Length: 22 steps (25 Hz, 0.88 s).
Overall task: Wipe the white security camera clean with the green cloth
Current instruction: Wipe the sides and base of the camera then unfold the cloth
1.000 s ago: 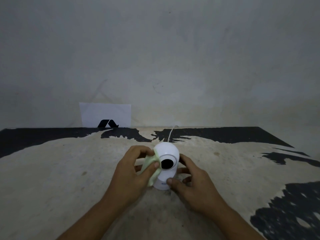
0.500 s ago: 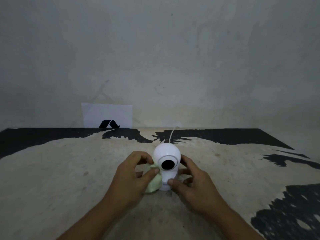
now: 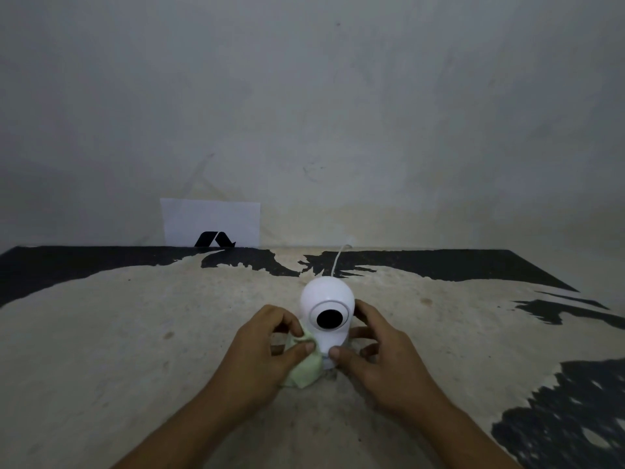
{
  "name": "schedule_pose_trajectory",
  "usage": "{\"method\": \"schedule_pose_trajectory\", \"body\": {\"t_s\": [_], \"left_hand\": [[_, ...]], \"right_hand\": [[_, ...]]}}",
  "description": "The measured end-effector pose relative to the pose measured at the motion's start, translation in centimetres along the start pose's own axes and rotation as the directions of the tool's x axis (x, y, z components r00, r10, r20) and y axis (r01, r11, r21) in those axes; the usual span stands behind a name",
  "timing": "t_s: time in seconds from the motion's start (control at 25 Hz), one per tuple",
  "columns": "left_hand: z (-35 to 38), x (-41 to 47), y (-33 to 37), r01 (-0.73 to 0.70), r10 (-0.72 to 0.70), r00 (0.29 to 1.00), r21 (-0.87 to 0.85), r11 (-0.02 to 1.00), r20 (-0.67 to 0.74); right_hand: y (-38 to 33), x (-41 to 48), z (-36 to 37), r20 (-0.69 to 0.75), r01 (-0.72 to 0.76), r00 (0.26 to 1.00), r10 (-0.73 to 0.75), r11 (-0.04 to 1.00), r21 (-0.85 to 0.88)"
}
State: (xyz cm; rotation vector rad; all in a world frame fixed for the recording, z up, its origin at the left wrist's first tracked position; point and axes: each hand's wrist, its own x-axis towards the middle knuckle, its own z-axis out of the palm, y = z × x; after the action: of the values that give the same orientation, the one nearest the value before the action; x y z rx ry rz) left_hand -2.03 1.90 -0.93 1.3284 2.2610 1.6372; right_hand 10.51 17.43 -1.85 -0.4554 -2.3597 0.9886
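Observation:
The white security camera (image 3: 326,299) stands upright on the worn table (image 3: 135,350), its black lens facing me. A thin white cable (image 3: 338,262) runs from its back toward the wall. My left hand (image 3: 260,353) pinches the pale green cloth (image 3: 304,370) between thumb and fingers and presses it against the lower left side of the camera's base. My right hand (image 3: 375,353) grips the camera's base from the right, thumb on the front, fingers behind.
A white card with a black logo (image 3: 211,223) leans against the wall at the table's back left. The tabletop is beige with black flaking patches along the back and right. A plain grey wall rises close behind.
My left hand has slid the green cloth down from beside the lens to the camera's base. The right hand has kept its hold on the base.

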Motion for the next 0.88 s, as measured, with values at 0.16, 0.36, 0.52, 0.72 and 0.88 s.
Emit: {"method": "schedule_pose_trajectory", "body": {"t_s": [0.16,0.36,0.52,0.72,0.88], "left_hand": [[-0.2,1.0,0.7,-0.039,0.034,0.998,-0.09,0.995,-0.061],[0.2,-0.1,-0.5,0.065,-0.065,0.996,0.003,0.998,0.057],[0.7,0.0,0.1,0.005,-0.005,0.999,-0.008,1.0,-0.045],[1.3,-0.1,0.1,0.034,-0.034,0.996,-0.001,0.999,-0.081],[2.6,-0.2,0.3,0.03,-0.018,0.992,0.098,0.995,-0.129]], "right_hand": [[0.0,0.1,-0.1,0.007,-0.003,1.0,0.003,1.0,0.002],[-0.1,0.0,0.0,0.001,-0.014,1.0,0.014,1.0,0.01],[-0.2,-0.1,-0.1,0.011,-0.005,1.0,0.005,1.0,0.01],[-0.4,-0.2,-0.3,0.022,-0.015,1.0,0.014,0.999,0.032],[-0.6,-0.3,-0.8,0.051,-0.017,0.999,0.014,0.998,0.059]]}}
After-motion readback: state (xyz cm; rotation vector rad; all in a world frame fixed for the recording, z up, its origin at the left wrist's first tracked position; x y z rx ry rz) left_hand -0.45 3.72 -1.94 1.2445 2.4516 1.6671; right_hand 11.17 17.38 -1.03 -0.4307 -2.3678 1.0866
